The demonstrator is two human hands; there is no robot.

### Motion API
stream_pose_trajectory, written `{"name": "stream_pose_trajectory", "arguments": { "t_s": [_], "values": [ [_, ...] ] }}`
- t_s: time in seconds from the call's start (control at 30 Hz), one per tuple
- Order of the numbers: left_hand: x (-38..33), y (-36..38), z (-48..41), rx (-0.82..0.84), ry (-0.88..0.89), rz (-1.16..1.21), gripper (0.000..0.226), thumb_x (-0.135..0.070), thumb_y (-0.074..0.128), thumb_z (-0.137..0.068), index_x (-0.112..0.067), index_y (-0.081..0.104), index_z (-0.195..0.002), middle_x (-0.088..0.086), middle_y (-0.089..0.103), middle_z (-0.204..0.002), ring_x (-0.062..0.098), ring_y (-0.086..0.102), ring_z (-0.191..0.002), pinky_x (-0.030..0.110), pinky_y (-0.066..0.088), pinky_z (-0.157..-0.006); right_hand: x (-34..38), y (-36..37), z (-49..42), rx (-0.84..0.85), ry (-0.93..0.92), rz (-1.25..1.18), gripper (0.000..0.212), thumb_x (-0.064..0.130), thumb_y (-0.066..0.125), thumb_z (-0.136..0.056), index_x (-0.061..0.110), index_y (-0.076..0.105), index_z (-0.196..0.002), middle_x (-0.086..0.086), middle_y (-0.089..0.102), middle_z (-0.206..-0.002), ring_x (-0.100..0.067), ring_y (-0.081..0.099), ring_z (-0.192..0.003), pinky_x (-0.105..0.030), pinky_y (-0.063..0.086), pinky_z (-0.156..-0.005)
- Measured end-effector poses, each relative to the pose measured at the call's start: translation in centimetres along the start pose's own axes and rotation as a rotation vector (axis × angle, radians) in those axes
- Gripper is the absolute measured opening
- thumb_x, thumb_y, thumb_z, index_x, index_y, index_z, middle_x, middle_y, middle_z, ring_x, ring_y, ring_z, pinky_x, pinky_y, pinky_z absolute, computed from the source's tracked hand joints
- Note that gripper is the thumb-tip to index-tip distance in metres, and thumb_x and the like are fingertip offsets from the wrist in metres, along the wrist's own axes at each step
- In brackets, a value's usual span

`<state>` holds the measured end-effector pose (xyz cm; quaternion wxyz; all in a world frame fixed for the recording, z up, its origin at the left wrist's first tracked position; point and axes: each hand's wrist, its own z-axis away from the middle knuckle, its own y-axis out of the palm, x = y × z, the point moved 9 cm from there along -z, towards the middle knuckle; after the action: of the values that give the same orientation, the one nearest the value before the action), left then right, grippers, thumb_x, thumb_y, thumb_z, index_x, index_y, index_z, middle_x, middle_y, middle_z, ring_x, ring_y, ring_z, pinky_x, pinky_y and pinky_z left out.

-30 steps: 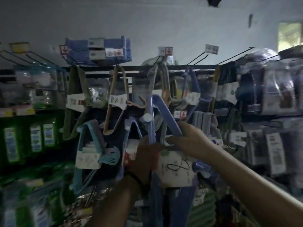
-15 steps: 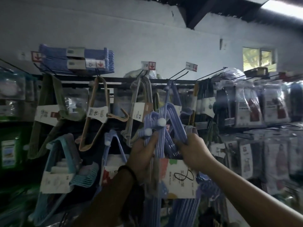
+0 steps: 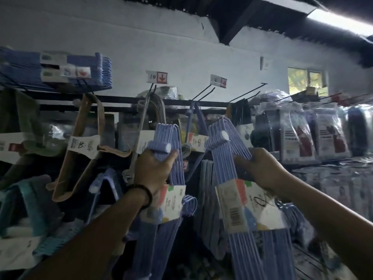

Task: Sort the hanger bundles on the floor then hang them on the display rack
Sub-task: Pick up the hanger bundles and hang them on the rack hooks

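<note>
The left hand (image 3: 153, 168) grips one purple hanger bundle (image 3: 171, 138) near its top, just below the display rack (image 3: 121, 100) rail. Half a second ago both bundles were pressed together. Now the second bundle (image 3: 224, 142) is apart from the first, its top leaning left, gripped by the right hand (image 3: 262, 170).

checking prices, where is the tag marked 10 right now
In the head view the tag marked 10 sits upper centre on a peg tip, above the grey hangers and left of a second tag.
</note>
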<state>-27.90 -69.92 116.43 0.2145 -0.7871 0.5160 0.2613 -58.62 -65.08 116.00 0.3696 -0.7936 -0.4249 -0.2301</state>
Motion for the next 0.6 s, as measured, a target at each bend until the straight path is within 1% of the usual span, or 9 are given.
{"name": "stream_pose_trajectory", "arguments": {
  "t_s": [0.07,0.17,0.23,0.27,0.33,0.43,0.47,0.53,0.6],
  "values": [
    [-0.6,1.9,-1.4,0.056,0.076,-0.076,0.043,-0.048,0.079,-0.087,-0.025,0.060,-0.118,-0.012,0.069,-0.108,0.007,0.068,-0.093,0.028,0.058,-0.078,-1.3,-0.5,-3.0,0.056,-0.050,0.075,0.033,0.040,0.068,-0.100,0.011,0.073,-0.084,-0.015,0.074,-0.073,-0.039,0.072,-0.064,-0.046,0.061,-0.061],
    [-1.5,5.2,-3.8,0.215,0.087,-0.132,0.058,-0.049,0.079,-0.086,-0.026,0.044,-0.127,-0.018,0.059,-0.117,0.000,0.064,-0.095,0.012,0.055,-0.071,-2.3,-2.7,-8.6,0.009,-0.135,0.264,0.039,0.049,0.063,-0.101,0.019,0.066,-0.077,-0.013,0.069,-0.064,-0.025,0.063,-0.050,-0.039,0.051,-0.048],
    [-2.2,8.0,-5.5,0.352,0.077,-0.157,0.065,-0.064,0.077,-0.080,-0.033,0.047,-0.129,-0.016,0.059,-0.124,0.009,0.067,-0.104,0.024,0.057,-0.081,-3.5,-4.2,-12.8,0.004,-0.160,0.340,0.037,0.048,0.060,-0.103,0.026,0.061,-0.073,-0.005,0.063,-0.061,-0.016,0.053,-0.046,-0.032,0.043,-0.044],
    [-2.4,8.8,-6.2,0.408,0.079,-0.183,0.063,-0.067,0.077,-0.080,-0.037,0.051,-0.129,-0.012,0.061,-0.125,0.015,0.068,-0.106,0.032,0.057,-0.083,-3.9,-4.5,-14.6,0.003,-0.166,0.383,0.034,0.045,0.060,-0.103,0.026,0.062,-0.075,-0.004,0.064,-0.063,-0.016,0.053,-0.048,-0.032,0.044,-0.045],
    [-3.3,10.3,-7.2,0.481,0.102,-0.235,0.051,-0.057,0.078,-0.085,-0.035,0.057,-0.126,-0.004,0.066,-0.121,0.021,0.070,-0.105,0.038,0.059,-0.082,-4.5,-4.8,-18.3,0.010,-0.161,0.471,0.031,0.045,0.058,-0.103,0.021,0.065,-0.085,-0.006,0.068,-0.071,-0.019,0.058,-0.053,-0.036,0.050,-0.050],
    [-4.6,12.2,-8.6,0.577,0.079,-0.207,0.042,-0.032,0.077,-0.092,-0.031,0.060,-0.131,-0.004,0.075,-0.108,0.009,0.074,-0.089,0.024,0.059,-0.075,-4.2,-4.6,-22.5,0.077,-0.189,0.636,0.038,0.042,0.049,-0.107,0.008,0.063,-0.099,-0.004,0.062,-0.074,-0.017,0.061,-0.061,-0.028,0.046,-0.051],
    [-5.1,12.4,-9.2,0.605,0.074,-0.225,0.044,-0.034,0.077,-0.093,-0.034,0.060,-0.134,-0.006,0.076,-0.106,0.011,0.074,-0.089,0.027,0.059,-0.078,-3.8,-4.5,-24.0,0.090,-0.196,0.672,0.040,0.040,0.046,-0.109,0.004,0.064,-0.106,-0.004,0.063,-0.080,-0.020,0.065,-0.072,-0.027,0.046,-0.056],
    [-5.6,12.8,-10.5,0.668,0.085,-0.313,0.049,-0.047,0.078,-0.088,-0.044,0.062,-0.135,0.004,0.075,-0.113,0.027,0.072,-0.097,0.044,0.058,-0.088,-2.4,-4.3,-25.9,0.126,-0.218,0.712,0.039,0.033,0.040,-0.111,0.003,0.063,-0.123,-0.010,0.062,-0.098,-0.029,0.068,-0.096,-0.032,0.048,-0.069],
    [-5.8,13.6,-11.1,0.769,0.043,-0.318,0.052,-0.051,0.079,-0.082,-0.048,0.063,-0.132,0.021,0.070,-0.108,0.031,0.066,-0.081,0.045,0.052,-0.076,-1.0,-4.2,-27.7,0.127,-0.261,0.727,0.040,0.034,0.042,-0.110,0.004,0.064,-0.125,-0.010,0.059,-0.099,-0.029,0.067,-0.097,-0.036,0.053,-0.073]
  ]
}}
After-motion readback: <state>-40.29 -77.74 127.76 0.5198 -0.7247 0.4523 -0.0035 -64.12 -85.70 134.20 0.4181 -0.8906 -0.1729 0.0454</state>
